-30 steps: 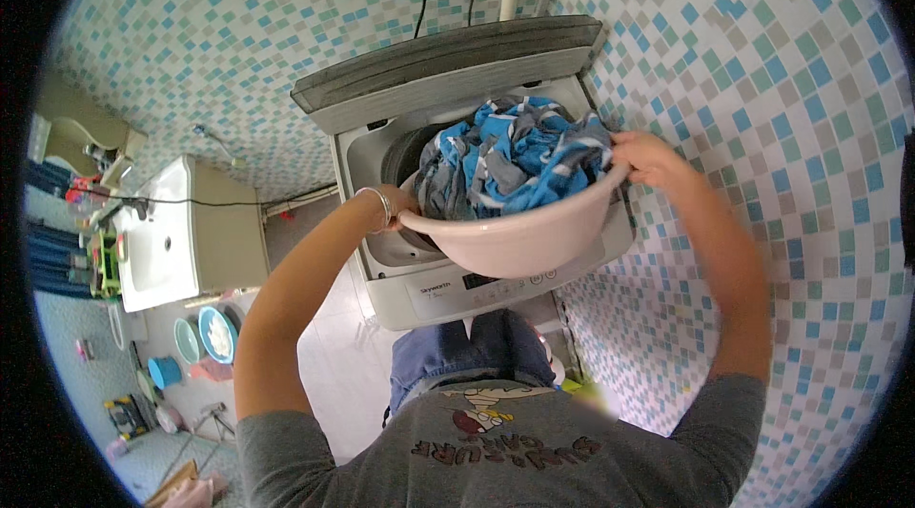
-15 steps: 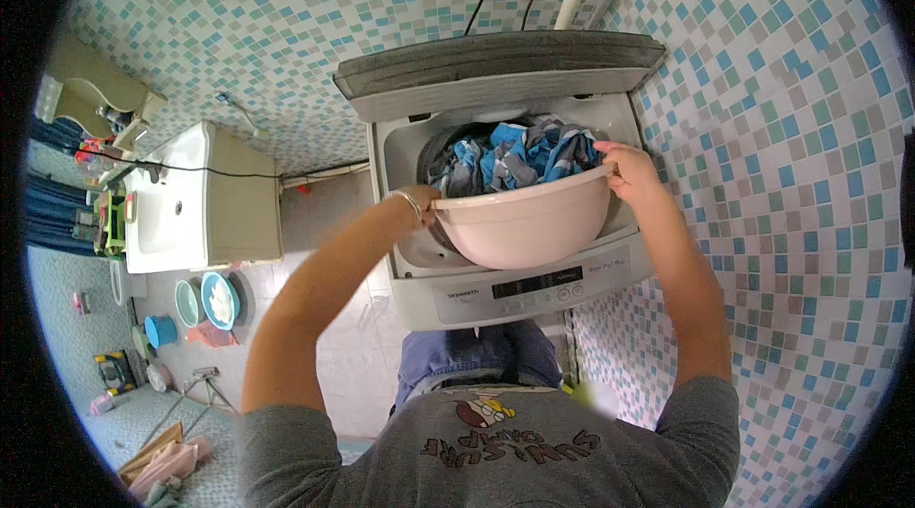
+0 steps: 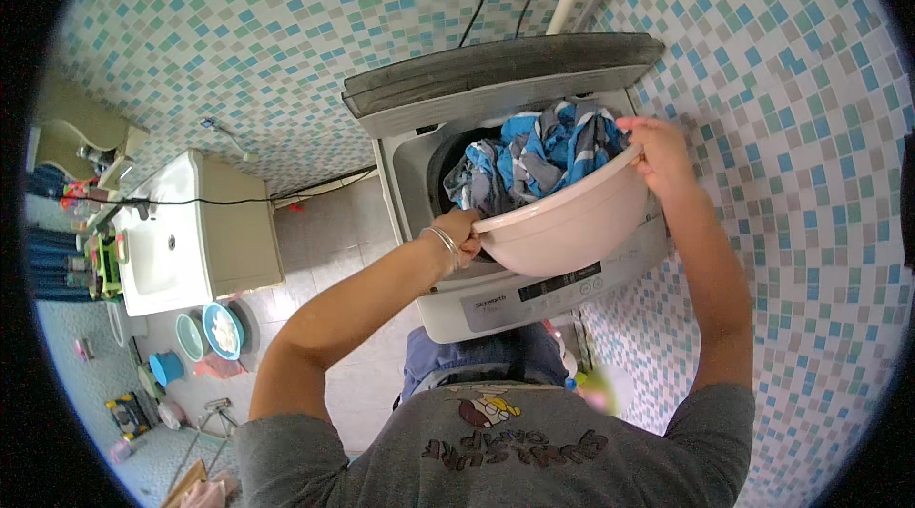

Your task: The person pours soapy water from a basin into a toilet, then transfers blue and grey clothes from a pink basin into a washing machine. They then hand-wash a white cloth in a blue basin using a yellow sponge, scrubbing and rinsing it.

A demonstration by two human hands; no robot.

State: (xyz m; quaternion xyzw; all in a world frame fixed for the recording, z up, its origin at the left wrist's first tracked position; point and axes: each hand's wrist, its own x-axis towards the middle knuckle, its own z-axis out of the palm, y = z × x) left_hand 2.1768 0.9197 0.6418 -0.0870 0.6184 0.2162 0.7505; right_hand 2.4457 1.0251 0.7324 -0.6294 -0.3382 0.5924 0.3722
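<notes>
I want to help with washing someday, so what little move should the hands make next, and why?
Perhaps tip the pink basin a little more toward the raised lid, so the blue-and-gray cloth could slide into the washing machine. The basin seems to lean that way over the machine, and the left hand and right hand both grip its rim.

The tiled floor (image 3: pixel 329 251) (greyish) bears a washing machine (image 3: pixel 562 291), blue basin (image 3: pixel 232 355) and green basin (image 3: pixel 190 337).

At the centre of the frame, the clothes (image 3: pixel 538 160) are in the basin (image 3: pixel 572 227), which is over the washing machine (image 3: pixel 624 268); the sink (image 3: pixel 152 265) stands at left
</notes>
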